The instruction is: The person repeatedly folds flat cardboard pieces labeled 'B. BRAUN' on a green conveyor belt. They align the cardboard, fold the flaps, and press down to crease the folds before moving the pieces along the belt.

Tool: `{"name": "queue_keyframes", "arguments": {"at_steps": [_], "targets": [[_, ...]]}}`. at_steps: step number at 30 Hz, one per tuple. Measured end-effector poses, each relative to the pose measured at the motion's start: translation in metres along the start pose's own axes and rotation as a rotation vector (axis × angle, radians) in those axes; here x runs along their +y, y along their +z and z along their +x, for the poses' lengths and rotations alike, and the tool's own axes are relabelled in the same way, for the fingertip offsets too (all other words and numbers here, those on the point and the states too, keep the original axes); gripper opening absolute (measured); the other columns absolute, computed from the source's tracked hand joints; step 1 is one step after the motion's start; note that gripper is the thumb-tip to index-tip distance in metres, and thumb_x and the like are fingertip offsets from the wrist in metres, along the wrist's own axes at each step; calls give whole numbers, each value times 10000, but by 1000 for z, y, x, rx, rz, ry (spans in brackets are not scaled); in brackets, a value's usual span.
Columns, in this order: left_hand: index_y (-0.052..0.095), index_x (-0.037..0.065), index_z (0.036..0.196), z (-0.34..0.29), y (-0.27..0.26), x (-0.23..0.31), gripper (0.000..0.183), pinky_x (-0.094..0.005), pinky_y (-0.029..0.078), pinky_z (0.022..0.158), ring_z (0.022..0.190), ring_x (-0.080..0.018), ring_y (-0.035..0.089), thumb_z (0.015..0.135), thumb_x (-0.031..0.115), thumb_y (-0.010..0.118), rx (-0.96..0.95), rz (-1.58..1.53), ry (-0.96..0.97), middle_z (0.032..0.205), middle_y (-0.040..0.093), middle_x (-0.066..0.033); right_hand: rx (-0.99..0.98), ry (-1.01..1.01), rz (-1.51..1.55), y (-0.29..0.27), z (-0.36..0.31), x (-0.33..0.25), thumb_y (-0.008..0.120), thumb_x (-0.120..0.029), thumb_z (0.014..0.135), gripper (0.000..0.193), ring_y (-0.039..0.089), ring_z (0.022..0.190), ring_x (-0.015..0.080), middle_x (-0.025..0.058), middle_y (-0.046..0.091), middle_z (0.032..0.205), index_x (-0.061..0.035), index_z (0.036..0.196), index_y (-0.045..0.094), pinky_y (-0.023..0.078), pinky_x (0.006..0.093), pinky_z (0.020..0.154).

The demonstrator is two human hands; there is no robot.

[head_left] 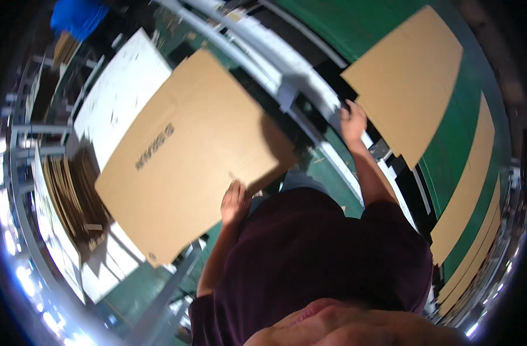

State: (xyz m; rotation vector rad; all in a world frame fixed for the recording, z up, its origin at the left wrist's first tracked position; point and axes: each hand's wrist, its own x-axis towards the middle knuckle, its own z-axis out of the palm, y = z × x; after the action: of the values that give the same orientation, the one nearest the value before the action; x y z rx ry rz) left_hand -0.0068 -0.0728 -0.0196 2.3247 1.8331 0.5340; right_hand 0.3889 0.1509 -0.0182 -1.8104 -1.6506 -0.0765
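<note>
A large brown cardboard sheet (pixel 200 132) with dark print lies at a slant in front of me on the left, its far part over a white tabletop (pixel 122 81). My left hand (pixel 234 202) is at the sheet's near edge, fingers over its top face; the thumb is hidden. Out to the right, my right hand (pixel 354 122) is at the white rail of a machine, fingers bent inward beside a small dark part. Whatever those fingers hold, if anything, is too small to make out. Just beyond that hand, another cardboard sheet (pixel 410 81) rests on a green belt (pixel 448 155).
More cardboard sheets (pixel 468 190) lie along the belt at the right. A stack of cardboard (pixel 73 196) stands on edge at the left. Metal rails (pixel 240 43) run across the middle. Someone in blue (pixel 78 17) is at the far left.
</note>
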Motion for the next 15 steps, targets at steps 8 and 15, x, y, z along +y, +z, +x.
{"name": "queue_keyframes", "arguments": {"at_steps": [8, 15], "targets": [[610, 14, 1147, 11, -4, 18, 411, -425, 506, 920, 1111, -371, 587, 773, 156, 702, 28, -27, -9, 1215, 595, -202, -382, 51, -844, -111, -3, 234, 448, -154, 927, 445, 252, 1399, 379, 135, 313, 1499, -147, 1372, 422, 251, 526, 1109], [629, 13, 1132, 15, -23, 30, 437, -415, 521, 901, 1065, -357, 611, 719, 121, 722, -7, 56, -8, 1194, 611, -187, -646, -322, -812, -39, 74, 188, 409, -144, 938, 513, 220, 1420, 341, 130, 242, 1538, -115, 1443, 326, 201, 476, 1149]]}}
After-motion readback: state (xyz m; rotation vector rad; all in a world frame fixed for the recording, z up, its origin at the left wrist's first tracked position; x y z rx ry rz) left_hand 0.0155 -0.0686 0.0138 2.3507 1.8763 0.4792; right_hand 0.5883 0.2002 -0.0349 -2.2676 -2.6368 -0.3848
